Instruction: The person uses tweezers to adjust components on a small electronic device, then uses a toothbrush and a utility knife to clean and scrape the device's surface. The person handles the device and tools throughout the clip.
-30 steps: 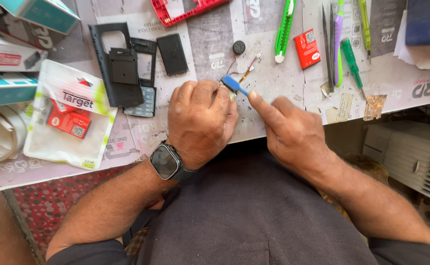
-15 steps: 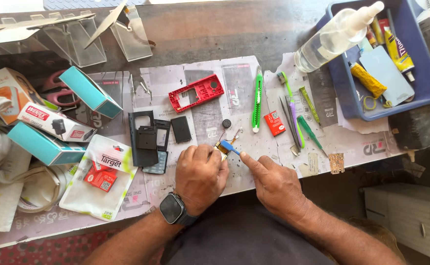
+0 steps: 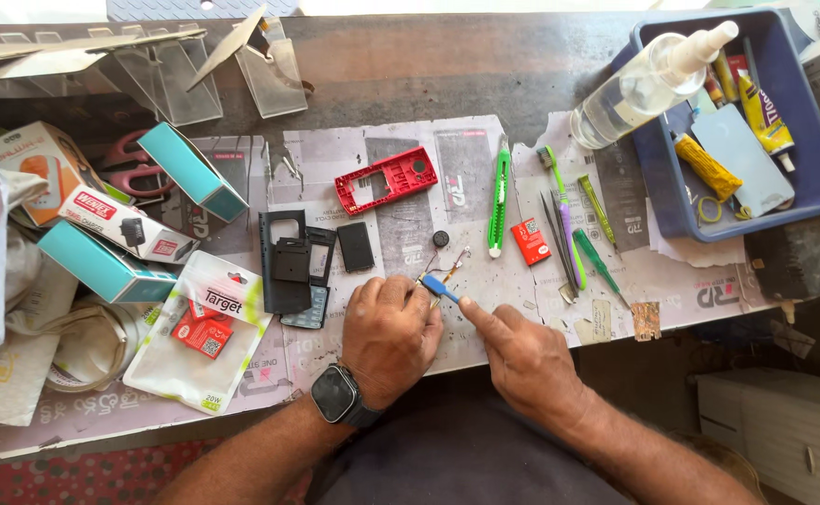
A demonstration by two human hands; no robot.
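My view has pulled back since a second ago; my hands stay put, left hand point(image 3: 389, 337) and right hand point(image 3: 522, 360) pinching the small blue part point(image 3: 440, 288).

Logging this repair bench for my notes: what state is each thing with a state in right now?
Small blue part: pinched between left hand and right hand, wires attached.
Red phone frame: removed, empty, lying flat.
Black phone housing: taken apart.
Green utility knife: lying flat, untouched.
Spray bottle: lying tilted on tray rim.
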